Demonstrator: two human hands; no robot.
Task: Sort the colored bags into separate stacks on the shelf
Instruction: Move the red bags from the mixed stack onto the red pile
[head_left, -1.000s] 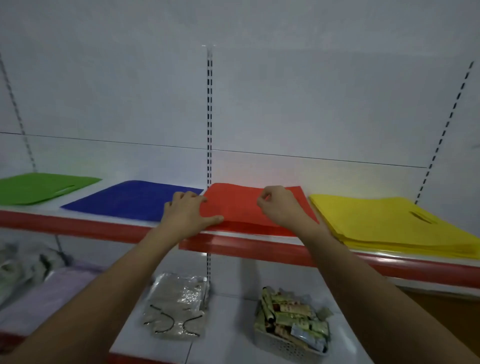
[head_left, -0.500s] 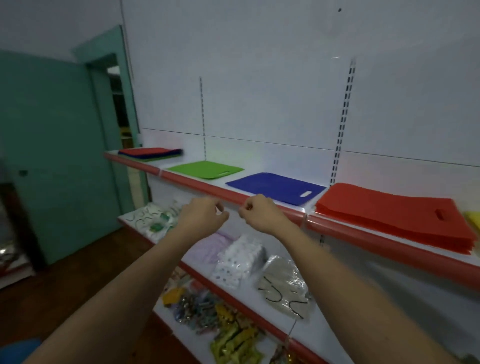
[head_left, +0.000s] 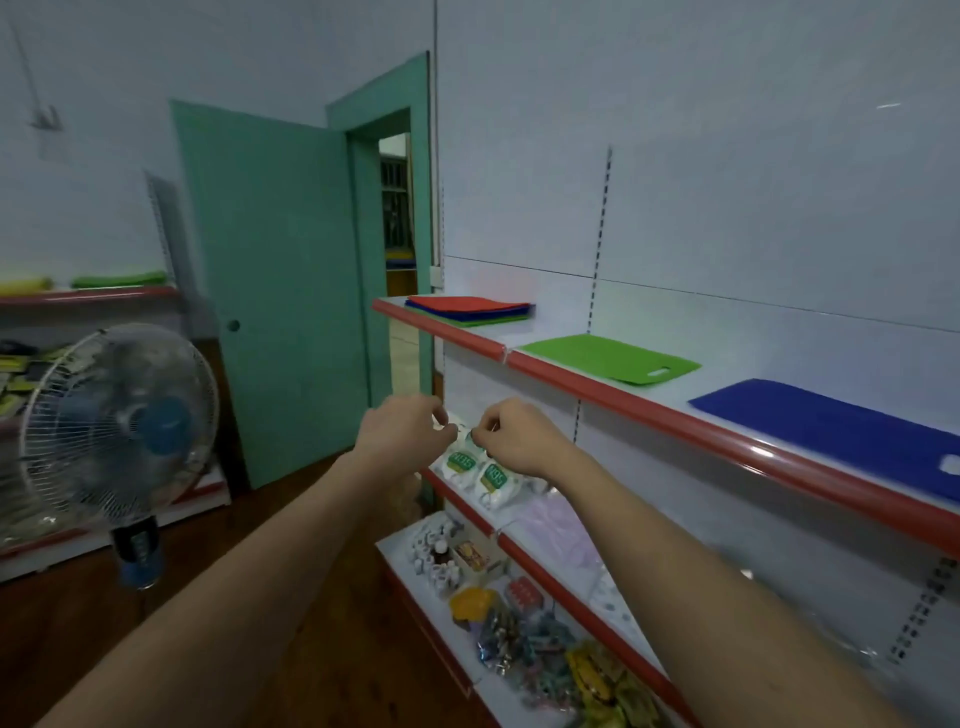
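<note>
Left hand (head_left: 402, 431) and right hand (head_left: 519, 436) raised side by side in mid-air, fingers curled into loose fists, grasping nothing visible; fingertips nearly meet. Both hang in front of the shelf (head_left: 649, 415), below its glossy red front lip. On the shelf, flat, thin, matte fabric-like bags: mixed pile (head_left: 470, 309) at the far end, red on top, blue and green edges beneath; single green bag (head_left: 608, 358) with oval cut-out handle; blue bag (head_left: 836, 428) nearest, handle slot at right edge. Half a second ago the view lay further right, red stack showing; now it has swung left, red stack gone, hands at similar pose, door (head_left: 275, 291) and fan (head_left: 114, 431) come fully in. Below the hands, white packets (head_left: 475, 470) with green label, lettering blurred, unreadable.
</note>
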